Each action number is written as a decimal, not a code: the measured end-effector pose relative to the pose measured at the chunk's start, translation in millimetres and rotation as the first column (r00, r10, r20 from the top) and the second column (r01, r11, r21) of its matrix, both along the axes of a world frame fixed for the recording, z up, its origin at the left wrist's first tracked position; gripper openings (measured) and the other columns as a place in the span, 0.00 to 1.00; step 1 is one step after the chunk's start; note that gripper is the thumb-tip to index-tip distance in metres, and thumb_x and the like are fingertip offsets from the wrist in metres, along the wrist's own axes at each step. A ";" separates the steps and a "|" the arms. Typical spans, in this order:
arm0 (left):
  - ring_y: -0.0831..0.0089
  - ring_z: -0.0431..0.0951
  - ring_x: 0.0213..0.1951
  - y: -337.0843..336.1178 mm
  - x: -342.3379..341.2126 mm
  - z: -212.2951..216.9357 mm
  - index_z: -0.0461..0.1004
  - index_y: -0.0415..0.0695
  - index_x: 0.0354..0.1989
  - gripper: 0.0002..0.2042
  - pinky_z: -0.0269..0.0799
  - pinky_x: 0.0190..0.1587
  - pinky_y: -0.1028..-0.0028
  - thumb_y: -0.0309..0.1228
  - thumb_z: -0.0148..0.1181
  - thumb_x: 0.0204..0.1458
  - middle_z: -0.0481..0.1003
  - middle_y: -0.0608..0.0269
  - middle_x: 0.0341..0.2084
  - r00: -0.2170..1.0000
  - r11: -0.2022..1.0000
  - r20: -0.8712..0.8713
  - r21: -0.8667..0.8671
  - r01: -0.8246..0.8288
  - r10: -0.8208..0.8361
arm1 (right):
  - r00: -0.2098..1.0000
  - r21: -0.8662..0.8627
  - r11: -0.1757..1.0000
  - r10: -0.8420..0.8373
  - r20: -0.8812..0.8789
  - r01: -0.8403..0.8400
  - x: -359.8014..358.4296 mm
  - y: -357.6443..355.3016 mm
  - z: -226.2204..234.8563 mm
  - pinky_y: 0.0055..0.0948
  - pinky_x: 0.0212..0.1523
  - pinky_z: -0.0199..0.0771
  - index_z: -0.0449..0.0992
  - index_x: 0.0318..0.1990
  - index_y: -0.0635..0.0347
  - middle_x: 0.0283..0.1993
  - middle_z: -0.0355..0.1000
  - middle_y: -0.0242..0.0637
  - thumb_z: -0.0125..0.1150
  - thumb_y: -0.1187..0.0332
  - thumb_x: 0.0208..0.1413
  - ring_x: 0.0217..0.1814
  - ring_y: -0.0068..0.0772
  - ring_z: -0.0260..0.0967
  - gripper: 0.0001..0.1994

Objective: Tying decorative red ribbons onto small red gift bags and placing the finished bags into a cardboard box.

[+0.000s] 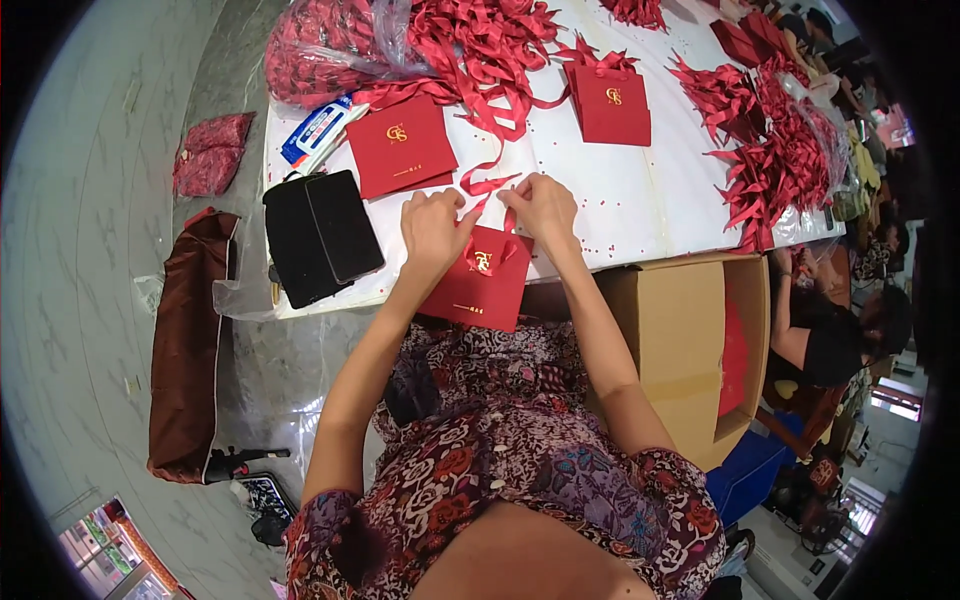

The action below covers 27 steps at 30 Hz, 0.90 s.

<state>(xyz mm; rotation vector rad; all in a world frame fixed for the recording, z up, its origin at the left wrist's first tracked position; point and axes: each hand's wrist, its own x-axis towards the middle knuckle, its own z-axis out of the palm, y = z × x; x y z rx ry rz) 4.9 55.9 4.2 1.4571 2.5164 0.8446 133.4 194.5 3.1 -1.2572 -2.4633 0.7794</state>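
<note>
A red paper gift bag [480, 300] with gold print lies at the table's near edge, partly over my lap. Red ribbon [483, 206] runs up from its top between my hands. My left hand [432, 232] is closed, thumb and fingers pinching the ribbon on the left side. On the other side my right hand [544, 210] pinches ribbon too, its fingertips close to the left ones. Behind my hands, more loose ribbon [505, 120] trails down from a large heap. Flat red bags [400, 148] are stacked beyond my left hand.
A black pouch [325, 238] and a blue-white packet [318, 132] lie at left. Another group of red bags [608, 105] stands at the back. Ribbon bundles [775, 150] cover the right side. An open cardboard box [680, 350] sits by my right arm; a person [830, 335] works beyond it.
</note>
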 end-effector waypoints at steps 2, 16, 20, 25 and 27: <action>0.61 0.74 0.32 6.5 -0.9 -6.0 0.79 0.45 0.32 0.10 0.64 0.41 0.61 0.36 0.69 0.45 0.78 0.61 0.25 0.999 0.998 -0.033 0.055 0.022 -0.021 | 0.999 0.041 0.999 0.013 -0.032 -0.012 -1.4 1.0 -7.8 0.37 0.31 0.72 0.79 0.27 0.61 0.24 0.76 0.40 0.68 0.51 0.51 0.26 0.41 0.74 0.19; 0.62 0.78 0.24 14.6 15.4 -10.8 0.80 0.42 0.30 0.05 0.72 0.31 0.65 0.29 0.65 0.47 0.79 0.59 0.20 0.903 0.975 0.428 0.214 -0.064 -0.035 | 0.880 -0.431 0.884 -0.051 -0.472 -0.180 4.4 -16.4 -30.6 0.27 0.26 0.69 0.78 0.34 0.64 0.23 0.75 0.36 0.62 0.63 0.58 0.23 0.26 0.71 0.11; 0.70 0.76 0.23 4.1 14.2 -13.8 0.80 0.41 0.33 0.06 0.71 0.29 0.72 0.30 0.65 0.49 0.78 0.58 0.23 0.857 0.958 0.506 0.282 -0.060 -0.095 | 0.845 -0.549 0.776 -0.037 -0.533 -0.312 3.1 -18.0 -24.2 0.27 0.26 0.67 0.77 0.37 0.65 0.22 0.73 0.34 0.60 0.65 0.60 0.23 0.23 0.68 0.10; 0.78 0.74 0.26 -20.2 7.8 -21.0 0.78 0.40 0.41 0.10 0.71 0.31 0.77 0.30 0.66 0.52 0.78 0.62 0.29 0.999 0.888 -0.024 0.458 0.038 -0.030 | 0.846 -0.355 0.914 -0.027 -0.532 -0.194 8.0 -29.1 -12.1 0.29 0.28 0.68 0.71 0.38 0.65 0.24 0.71 0.38 0.55 0.66 0.63 0.24 0.28 0.68 0.10; 0.78 0.76 0.28 -37.9 11.2 -10.0 0.75 0.40 0.47 0.14 0.71 0.32 0.77 0.29 0.65 0.53 0.78 0.63 0.31 0.842 0.987 0.538 0.152 -0.047 -0.043 | 0.875 -0.304 0.941 -0.018 -0.484 -0.149 10.7 -31.0 -5.7 0.33 0.29 0.69 0.70 0.38 0.65 0.25 0.71 0.42 0.54 0.66 0.64 0.25 0.34 0.70 0.10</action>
